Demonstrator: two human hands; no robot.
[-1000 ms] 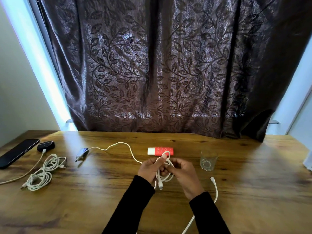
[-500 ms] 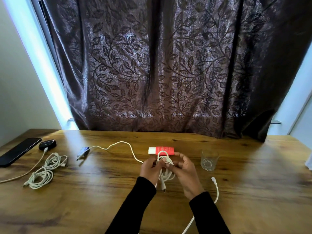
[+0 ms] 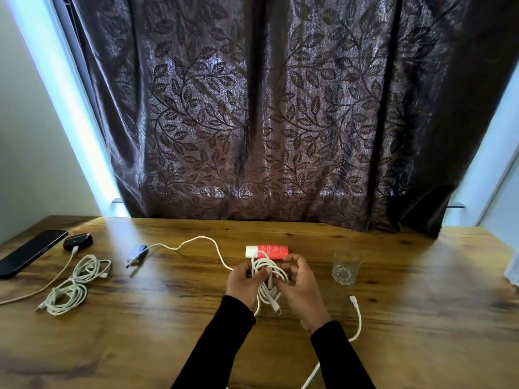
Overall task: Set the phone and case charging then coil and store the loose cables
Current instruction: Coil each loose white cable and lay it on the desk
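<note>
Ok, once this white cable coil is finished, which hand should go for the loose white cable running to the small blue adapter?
Left, probably. The left hand sits where that loose white cable reaches the white cable coil, and the small blue adapter lies on its side. The right hand would have to cross over.

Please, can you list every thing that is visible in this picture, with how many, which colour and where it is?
phone: 1, black, far left table edge
case: 1, black, right of phone, beige cable plugged in
coiled cables: 1 bundle, white, left on table
adapter: 1, blue-grey, left of centre, white cable attached
tube: 1, red with white cap, lying behind hands
glass: 1, clear, right of hands
loose cable: 1, white, front right
table: 1, brown wood
curtain: 1, dark brown, leaf pattern, behind table
held cable: 1, white, looped between hands
left hand: 1, grips loops
right hand: 1, pinches loops
</note>
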